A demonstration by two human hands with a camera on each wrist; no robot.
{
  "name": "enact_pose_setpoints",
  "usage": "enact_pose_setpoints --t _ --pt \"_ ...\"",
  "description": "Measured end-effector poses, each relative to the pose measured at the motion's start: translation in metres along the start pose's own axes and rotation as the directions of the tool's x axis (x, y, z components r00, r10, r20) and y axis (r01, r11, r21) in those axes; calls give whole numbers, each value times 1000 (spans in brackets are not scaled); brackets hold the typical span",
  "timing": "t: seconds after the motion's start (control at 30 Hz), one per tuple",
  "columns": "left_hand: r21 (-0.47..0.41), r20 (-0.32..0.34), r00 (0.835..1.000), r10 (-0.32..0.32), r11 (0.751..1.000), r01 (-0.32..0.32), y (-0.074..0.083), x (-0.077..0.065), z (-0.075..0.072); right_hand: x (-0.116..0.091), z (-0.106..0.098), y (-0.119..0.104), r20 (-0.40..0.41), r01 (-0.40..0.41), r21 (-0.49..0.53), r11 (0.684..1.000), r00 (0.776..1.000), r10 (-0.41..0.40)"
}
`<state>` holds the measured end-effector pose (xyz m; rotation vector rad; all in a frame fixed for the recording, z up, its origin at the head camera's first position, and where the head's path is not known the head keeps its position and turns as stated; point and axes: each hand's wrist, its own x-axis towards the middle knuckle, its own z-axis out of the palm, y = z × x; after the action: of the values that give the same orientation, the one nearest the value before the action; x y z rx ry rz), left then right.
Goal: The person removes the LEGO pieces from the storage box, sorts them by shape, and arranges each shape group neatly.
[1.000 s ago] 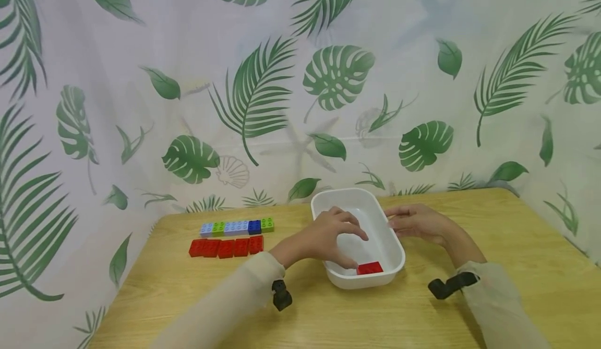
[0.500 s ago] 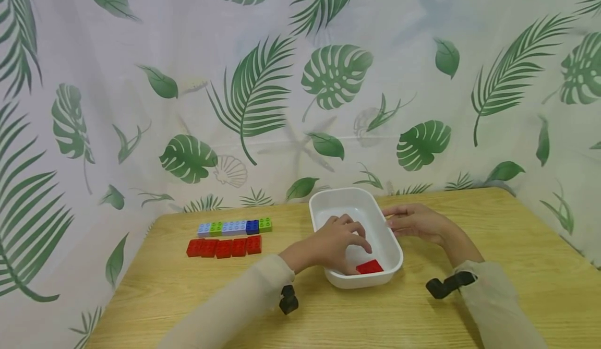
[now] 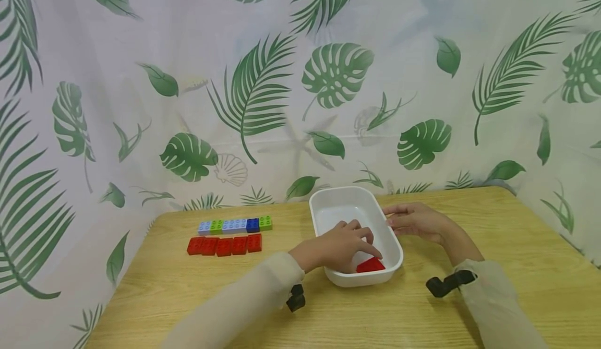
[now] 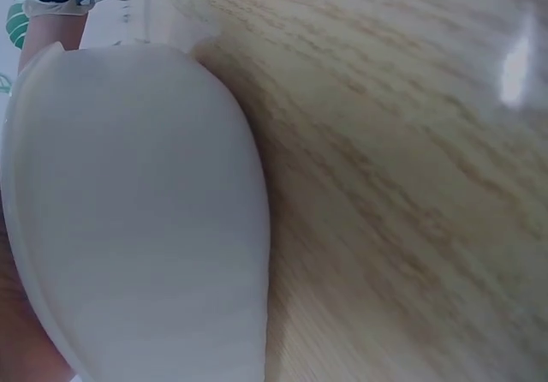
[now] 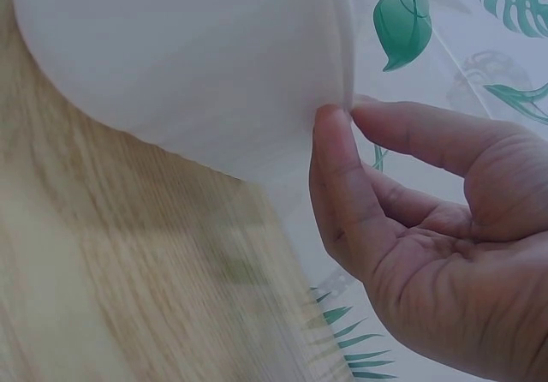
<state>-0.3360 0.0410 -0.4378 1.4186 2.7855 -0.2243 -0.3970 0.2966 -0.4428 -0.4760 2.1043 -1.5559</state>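
Note:
A white plastic tray [image 3: 361, 281] stands on the wooden table, its wall [image 4: 145, 211] filling much of the left wrist view. Inside its near end is a red toy building brick [image 3: 371, 265]. My left hand [image 3: 343, 247] reaches over the tray's left side and grips this brick between thumb and index finger; the thumb tip is mostly hidden. At the tray's right side, my right hand [image 3: 417, 224] holds the rim, and the right wrist view shows its fingertips [image 5: 336, 134] pinching the edge.
Left of the tray, several red bricks [image 3: 224, 247] lie in a row. Behind them is a second row of light blue, green and dark blue bricks [image 3: 235, 226]. A leaf-patterned cloth [image 3: 281, 104] hangs behind the wooden table [image 3: 178, 297].
My left hand has moved right and down in the tray, and its index finger has closed onto the red brick, which now sits tilted. My right hand stays at the rim.

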Motion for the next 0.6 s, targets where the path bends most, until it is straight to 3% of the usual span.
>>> enact_pose_setpoints --t 0.6 --pt "-78 14 986 -168 983 169 -16 -2 6 1 -1 0 6 -2 20 1000 1000 1"
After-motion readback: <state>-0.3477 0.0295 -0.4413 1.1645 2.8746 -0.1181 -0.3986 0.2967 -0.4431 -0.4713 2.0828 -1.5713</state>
